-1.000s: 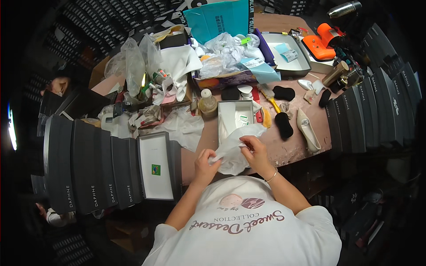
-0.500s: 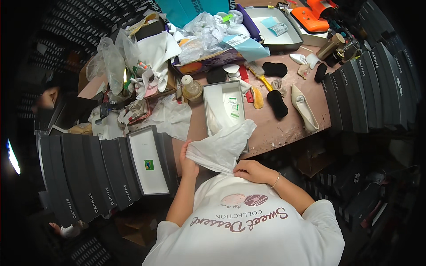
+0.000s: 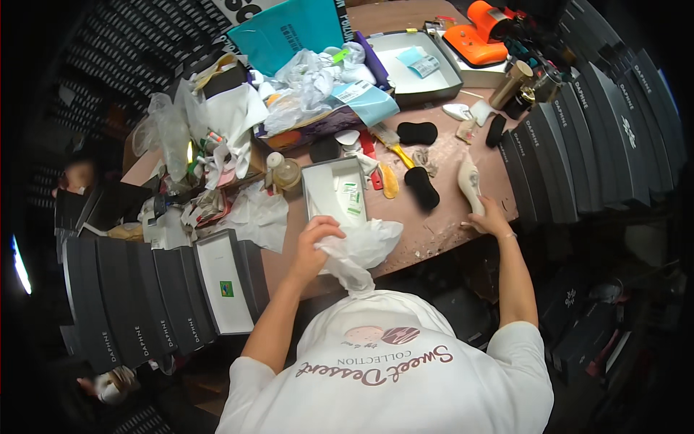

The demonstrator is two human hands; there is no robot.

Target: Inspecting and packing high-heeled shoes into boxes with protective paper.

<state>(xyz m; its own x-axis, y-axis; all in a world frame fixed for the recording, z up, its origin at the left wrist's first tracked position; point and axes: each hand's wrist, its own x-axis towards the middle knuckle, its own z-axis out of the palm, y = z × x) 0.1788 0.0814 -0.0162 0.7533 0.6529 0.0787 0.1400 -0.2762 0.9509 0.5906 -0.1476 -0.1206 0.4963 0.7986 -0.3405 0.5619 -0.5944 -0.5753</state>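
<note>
My left hand (image 3: 316,244) is closed on the edge of a crumpled, thin white wrapping sheet (image 3: 370,246). The sheet spreads over the near end of an open grey shoebox (image 3: 309,189), and its tail hangs down against my shirt. A white inside with green-printed labels shows in the box. On the right, my right hand (image 3: 493,217) grips the near end of a cream pointed pump (image 3: 470,186), which is tipped on its side at the table's right part. My fingers hide that end of the shoe.
Grey shoeboxes stand in rows at left (image 3: 130,296) and right (image 3: 553,159). A yellow-handled brush (image 3: 397,153), black sponge-like pads (image 3: 421,188) and a bottle (image 3: 283,172) lie or stand around the open box. Farther back are a carton of plastic bags (image 3: 311,119) and an orange device (image 3: 473,45).
My right hand has left the wrapping sheet and reached right to the pump, which has tipped over onto its side. My left hand has moved with the sheet to the box's near end.
</note>
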